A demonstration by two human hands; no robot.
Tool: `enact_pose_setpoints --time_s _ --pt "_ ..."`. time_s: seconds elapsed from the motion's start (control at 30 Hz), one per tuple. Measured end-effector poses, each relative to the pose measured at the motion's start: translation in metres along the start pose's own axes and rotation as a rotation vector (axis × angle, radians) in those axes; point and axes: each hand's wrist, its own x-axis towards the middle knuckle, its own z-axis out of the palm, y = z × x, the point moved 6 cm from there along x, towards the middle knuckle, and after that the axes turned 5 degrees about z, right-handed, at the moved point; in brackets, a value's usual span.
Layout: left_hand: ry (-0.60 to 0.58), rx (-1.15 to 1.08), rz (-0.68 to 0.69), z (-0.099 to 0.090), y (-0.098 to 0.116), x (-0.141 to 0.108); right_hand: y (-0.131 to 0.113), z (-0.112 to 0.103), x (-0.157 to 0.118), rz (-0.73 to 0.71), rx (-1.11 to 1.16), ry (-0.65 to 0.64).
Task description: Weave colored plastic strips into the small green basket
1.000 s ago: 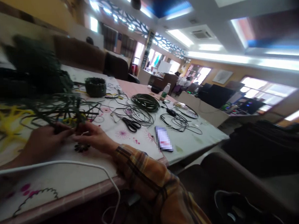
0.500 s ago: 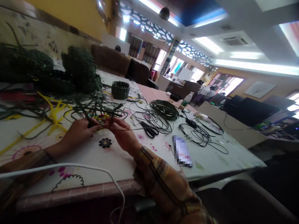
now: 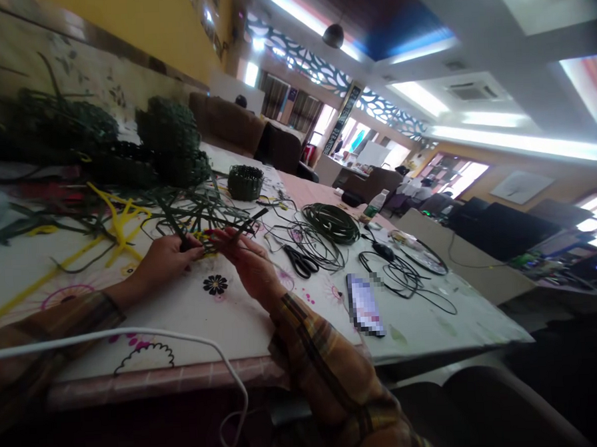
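Observation:
Dark green flat strips [image 3: 205, 212], some crossing each other, lie in front of my hands with small yellow and red bits among them. My left hand [image 3: 170, 258] is closed, thumb and fingers pinching a dark green strip at the near edge of this work. Close beside it, my right hand [image 3: 253, 262] has its fingers fairly straight and together; a dark green strip pokes out between them, up and to the right. The right fingertips overlap the work, so the exact grip is partly hidden. Black-handled scissors [image 3: 300, 261] lie right of my right hand.
A round dark green woven basket [image 3: 245, 183] stands behind the work. Coiled green strip [image 3: 331, 223], black cable [image 3: 401, 271] and a blurred-out phone [image 3: 365, 305] lie to the right. Yellow strips [image 3: 121, 226] and dark green bundles [image 3: 168, 137] are at left. A white cable [image 3: 184, 334] crosses in front.
The right fingers have straightened somewhat, and the strip at them now points farther up and right. The view has shifted slightly. The left hand keeps its pinch.

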Motion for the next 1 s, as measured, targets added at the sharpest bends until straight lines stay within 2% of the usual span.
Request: enact_pose_setpoints --time_s 0.1,0.23,0.33,0.53,0.73,0.83,0.93,1.0 --pt "-0.014 0.0 -0.02 0.001 -0.003 0.0 -0.001 0.007 -0.004 -0.02 -0.025 -0.054" --pt "-0.024 0.03 0.026 0.001 0.0 0.0 -0.003 0.011 -0.006 -0.039 -0.145 -0.124" --pt "-0.052 0.091 0.067 0.002 0.004 -0.001 -0.005 0.008 -0.006 -0.074 -0.294 -0.105" --pt "-0.083 0.131 0.095 0.004 0.004 -0.002 -0.002 -0.002 -0.002 -0.108 -0.657 0.06" --pt "-0.114 0.171 0.141 0.011 0.011 -0.006 -0.006 -0.024 0.001 -0.075 -0.908 0.417" --pt "-0.105 0.192 0.165 0.013 0.014 -0.008 -0.006 -0.033 0.004 -0.022 -0.876 0.463" --pt "-0.093 0.183 0.193 0.011 0.015 -0.008 -0.001 -0.034 0.008 0.075 -0.681 0.359" --pt "-0.103 0.161 0.163 0.01 0.012 -0.008 -0.002 -0.033 0.009 0.12 -0.528 0.298"
